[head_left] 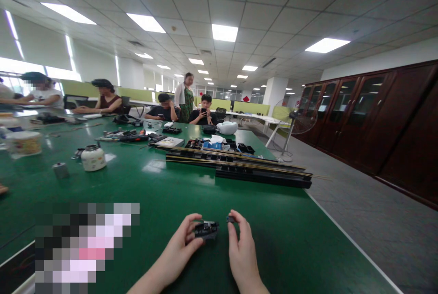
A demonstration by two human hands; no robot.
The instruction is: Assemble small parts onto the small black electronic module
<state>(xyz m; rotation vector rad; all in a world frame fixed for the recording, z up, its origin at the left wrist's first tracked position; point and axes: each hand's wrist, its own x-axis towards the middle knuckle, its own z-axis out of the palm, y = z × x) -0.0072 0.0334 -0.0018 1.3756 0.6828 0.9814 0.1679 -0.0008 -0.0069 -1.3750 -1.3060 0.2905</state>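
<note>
My left hand (pixel 181 241) is pinched on a small black part (pixel 206 229) with a ridged top, held just above the green table (pixel 280 239) near its front edge. Right beside it, my right hand (pixel 241 250) pinches a much smaller black piece (pixel 231 219) between thumb and fingertips. A narrow gap separates the two pieces, which sit at about the same height. Both forearms enter from the bottom of the view.
Long black rails with brass-coloured rods (pixel 239 166) lie across the table's middle. A white jar (pixel 93 158), a small grey cylinder (pixel 60 170) and a tub (pixel 23 143) stand at the left. Several people sit and stand at the far end. Dark wooden cabinets (pixel 376 116) line the right wall.
</note>
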